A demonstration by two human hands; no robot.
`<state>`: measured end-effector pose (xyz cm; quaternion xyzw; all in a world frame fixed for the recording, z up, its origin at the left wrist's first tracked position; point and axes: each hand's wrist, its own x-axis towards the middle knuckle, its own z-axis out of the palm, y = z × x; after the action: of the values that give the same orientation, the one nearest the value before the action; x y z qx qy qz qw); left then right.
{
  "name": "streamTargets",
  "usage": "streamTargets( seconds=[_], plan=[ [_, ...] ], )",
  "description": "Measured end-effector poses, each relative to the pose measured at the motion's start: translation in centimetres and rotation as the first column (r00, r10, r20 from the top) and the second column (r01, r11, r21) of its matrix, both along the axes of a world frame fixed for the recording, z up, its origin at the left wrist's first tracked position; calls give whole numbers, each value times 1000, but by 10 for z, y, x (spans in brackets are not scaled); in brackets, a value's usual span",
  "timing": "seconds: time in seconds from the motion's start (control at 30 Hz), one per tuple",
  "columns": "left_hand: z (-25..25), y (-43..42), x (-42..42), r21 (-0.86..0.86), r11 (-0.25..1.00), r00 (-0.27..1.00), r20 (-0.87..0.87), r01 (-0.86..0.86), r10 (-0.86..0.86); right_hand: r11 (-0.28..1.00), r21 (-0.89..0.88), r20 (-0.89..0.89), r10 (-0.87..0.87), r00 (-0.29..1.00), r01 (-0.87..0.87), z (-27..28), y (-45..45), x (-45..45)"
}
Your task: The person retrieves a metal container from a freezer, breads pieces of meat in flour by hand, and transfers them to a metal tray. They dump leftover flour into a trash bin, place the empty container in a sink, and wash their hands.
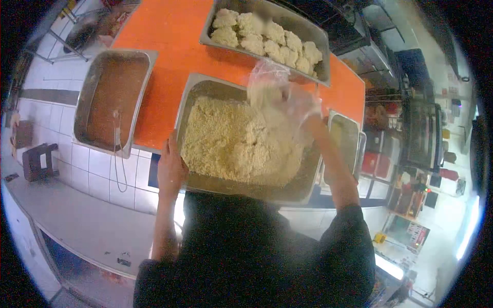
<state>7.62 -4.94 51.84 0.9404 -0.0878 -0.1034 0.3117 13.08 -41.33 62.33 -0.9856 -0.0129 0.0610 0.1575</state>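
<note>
My left hand (173, 167): clamped on left rim of steel pan (231, 189). My right hand (294, 105): plastic-gloved, blurred, over pan's far right corner; grip, cannot tell. Breading crumbs (218, 136): in pan, near edge of orange table (167, 66).

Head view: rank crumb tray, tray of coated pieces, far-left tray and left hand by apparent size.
Crumb tray
Tray of coated pieces and far-left tray: too alike to rank
Left hand

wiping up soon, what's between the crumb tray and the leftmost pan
The head view shows bare orange tabletop between the crumb tray and leftmost pan.
</note>
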Motion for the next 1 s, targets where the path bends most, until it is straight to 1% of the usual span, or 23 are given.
streamTargets(
  seconds=[0.03, 0.07, 0.1, 0.13, 0.17, 0.2, 0.27, 0.3, 0.37, 0.4, 0.47, 0.5, 0.57, 0.63, 0.67, 0.73, 0.77, 0.8, 0.83, 0.87, 0.9, 0.97, 1.0],
  plan=[
    [0, -1, -1, -4, 1000, 1000, -5, -13, 13, 997, 15, -17, -77, 997, 77, 20, 7, 27],
    [-1, -1, -1, -8, 1000, 1000, -7, -25, 25, 980, 38, -37, -196, 980, 197, 15, -3, 61],
    [-6, -1, -1, -2, 1000, 1000, 3, -27, 27, 930, 282, 65, -262, 963, 235, -14, -19, 96],
    [-13, 1, -2, 3, 1000, 997, 79, -2, 1, 828, 513, 143, -343, 929, 227, -49, -34, 132],
    [-15, 3, -2, 12, 1000, 988, 154, 21, -22, 841, 494, 174, -344, 923, 220, -74, -41, 172],
    [-10, 3, -2, 22, 1000, 987, 161, 9, -12, 886, 411, 181, -309, 934, 213, -95, -39, 204],
    [-1, -1, 0, 27, 999, 997, -61, -36, 38, 954, 234, 156, -225, 962, 185, -143, -30, 255],
    [-1, -2, 2, 39, 998, 997, -62, -44, 46, 977, 140, 129, -180, 975, 162, -162, -23, 269],
    [-4, -2, 1, -57, 998, 999, 19, -40, 42, 992, -19, 98, -122, 988, 124, -181, -14, 282],
    [-6, -1, 1, -51, 998, 999, 1, -36, 36, 991, -83, 104, -97, 990, 106, -184, -13, 281],
    [-15, 0, 0, 25, 998, 999, 7, -53, 53, 984, -151, 178, -63, 982, 91, -162, -8, 260],
    [-14, -1, 0, 15, 1000, 996, 91, -21, 19, 984, -159, 229, -47, 972, 85, -140, -3, 240],
    [5, -3, 6, -5, 1000, 998, 59, -6, 6, 984, -174, 288, 22, 957, 30, -81, 15, 179],
    [0, -4, 1, -20, 1000, 995, 99, 1, 0, 954, -282, 156, 152, 976, -104, -35, 38, 109],
    [2, -5, 1, -24, 1000, 996, 92, 0, 2, 910, -343, -15, 243, 970, -233, -27, 47, 79],
    [9, -10, 4, 29, 997, 995, -73, -70, 72, 806, -306, -346, 401, 848, -506, -46, 53, 33],
    [7, -10, 3, 30, 997, 995, -78, -68, 70, 877, -125, -369, 393, 842, -464, -118, 27, 5],
    [4, -8, 1, 20, 999, 998, -31, -47, 48, 881, -120, -373, 388, 843, -458, -151, 18, -12],
    [2, -7, 1, 8, 1000, 999, 23, -29, 29, 840, -188, -306, 443, 843, -510, -175, 11, -23],
    [-2, -7, 2, 10, 1000, 999, 30, -26, 25, 792, -262, -236, 502, 832, -552, -185, 8, -27],
    [-6, -5, -1, -9, 1000, 995, 100, -5, 5, 795, -261, -232, 499, 835, -548, -177, 9, -29],
    [-7, -5, -4, -28, 999, 984, 176, 21, -16, 691, -235, -439, 552, 709, -683, -150, 11, -26],
    [-5, -6, -3, -27, 1000, 987, 161, 17, -12, 694, -239, -434, 549, 714, -679, -148, 8, -28]
  ],
)
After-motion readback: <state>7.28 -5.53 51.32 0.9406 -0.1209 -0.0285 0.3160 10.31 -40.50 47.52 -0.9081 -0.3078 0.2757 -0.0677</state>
